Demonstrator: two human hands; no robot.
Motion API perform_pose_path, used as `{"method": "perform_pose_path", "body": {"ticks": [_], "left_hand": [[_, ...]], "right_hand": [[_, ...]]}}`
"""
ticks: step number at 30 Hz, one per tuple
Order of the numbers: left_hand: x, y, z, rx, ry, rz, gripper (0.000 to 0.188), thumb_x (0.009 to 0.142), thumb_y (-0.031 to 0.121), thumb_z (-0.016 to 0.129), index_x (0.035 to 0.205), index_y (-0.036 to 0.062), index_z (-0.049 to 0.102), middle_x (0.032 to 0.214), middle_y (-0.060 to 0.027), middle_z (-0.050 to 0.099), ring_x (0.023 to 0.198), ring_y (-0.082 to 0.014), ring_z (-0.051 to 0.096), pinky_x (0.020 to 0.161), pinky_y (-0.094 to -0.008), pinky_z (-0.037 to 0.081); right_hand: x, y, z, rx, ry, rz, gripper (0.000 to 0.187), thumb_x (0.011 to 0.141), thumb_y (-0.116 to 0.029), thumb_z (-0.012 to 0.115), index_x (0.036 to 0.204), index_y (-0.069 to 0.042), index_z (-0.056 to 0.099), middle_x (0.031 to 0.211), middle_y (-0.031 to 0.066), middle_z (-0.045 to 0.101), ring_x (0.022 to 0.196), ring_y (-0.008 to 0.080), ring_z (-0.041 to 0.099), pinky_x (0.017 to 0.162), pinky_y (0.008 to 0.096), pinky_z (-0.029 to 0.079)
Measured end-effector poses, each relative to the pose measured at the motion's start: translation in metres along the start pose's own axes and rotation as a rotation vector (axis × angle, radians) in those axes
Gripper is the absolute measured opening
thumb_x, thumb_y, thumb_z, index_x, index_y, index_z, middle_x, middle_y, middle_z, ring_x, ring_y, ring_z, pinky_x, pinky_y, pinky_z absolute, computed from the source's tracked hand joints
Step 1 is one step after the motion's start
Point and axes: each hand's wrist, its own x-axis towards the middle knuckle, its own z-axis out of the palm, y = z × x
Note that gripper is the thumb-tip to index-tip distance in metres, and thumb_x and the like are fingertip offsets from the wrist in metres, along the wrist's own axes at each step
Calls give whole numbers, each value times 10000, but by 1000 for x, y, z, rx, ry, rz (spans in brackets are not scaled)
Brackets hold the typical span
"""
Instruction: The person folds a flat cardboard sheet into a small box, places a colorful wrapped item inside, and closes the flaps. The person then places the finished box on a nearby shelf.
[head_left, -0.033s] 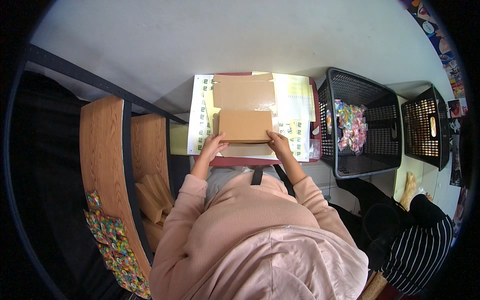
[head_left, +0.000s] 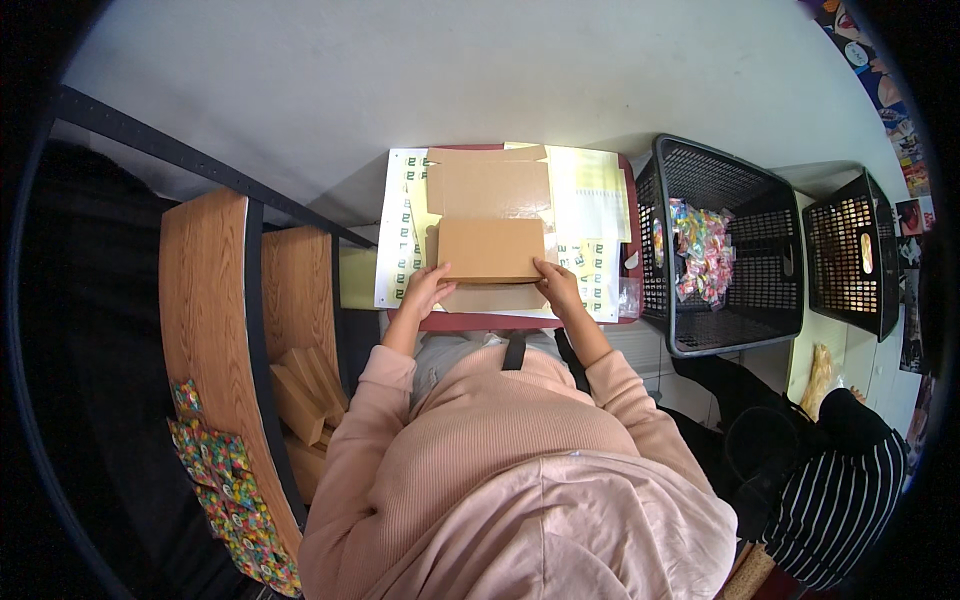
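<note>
A brown cardboard box [head_left: 492,250] is between my two hands, over the middle of the small table. My left hand [head_left: 428,288] grips its near left corner, thumb on top and fingers curled at the side. At the near right corner, my right hand [head_left: 559,286] holds it the same way. Behind the box stretches a brown cardboard panel with flaps [head_left: 492,188]; whether it joins the box I cannot tell. Another cardboard strip [head_left: 497,299] shows below the near edge. White and yellow label sheets [head_left: 393,235] lie underneath.
Right of the table is a black plastic crate [head_left: 745,310] with small colourful packets [head_left: 703,255], then a smaller black crate [head_left: 850,255]. On the left, wood-grain shelves [head_left: 210,290] hold candy-coloured packets [head_left: 225,490] and folded cardboard boxes [head_left: 308,392]. A striped cloth [head_left: 845,510] is at lower right.
The near edge of the box has shifted very slightly away from me, with both hands still on its corners.
</note>
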Motion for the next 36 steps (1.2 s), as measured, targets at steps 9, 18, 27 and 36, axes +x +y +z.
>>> {"method": "perform_pose_path", "body": {"ticks": [9, 18, 27, 36], "left_hand": [[-1, 4, 11, -208, 66, -22, 353, 823, 143, 616, 1102, -19, 473, 1107, -106, 487, 1029, -219, 484, 910, -361, 454], [10, -11, 13, -327, 131, -11, 423, 802, 149, 645, 1161, 28, 458, 1171, -80, 450, 1066, -193, 450, 914, -346, 442], [4, -8, 22, -272, 192, 23, 500, 788, 192, 666, 1199, 35, 432, 1165, -73, 450, 1062, -212, 437, 898, -323, 440], [1, -11, 31, -217, 215, 122, 364, 775, 266, 684, 1018, 43, 530, 999, -47, 528, 884, -169, 499, 858, -319, 454]], "right_hand": [[-4, -7, 9, 199, 4, 75, 384, 791, -231, 660, 1040, 33, 533, 969, 109, 531, 843, 211, 524, 700, 271, 485], [13, 3, 3, 186, -9, 100, 330, 801, -226, 643, 1008, 8, 538, 926, 81, 521, 801, 217, 521, 740, 320, 471], [14, 2, 8, 287, 71, 15, 298, 769, -199, 648, 902, 47, 545, 649, 67, 513, 512, 170, 482, 517, 292, 449], [28, 22, 2, 298, 100, 23, 375, 782, -269, 666, 901, 65, 544, 623, 51, 520, 531, 168, 512, 520, 288, 437]]}}
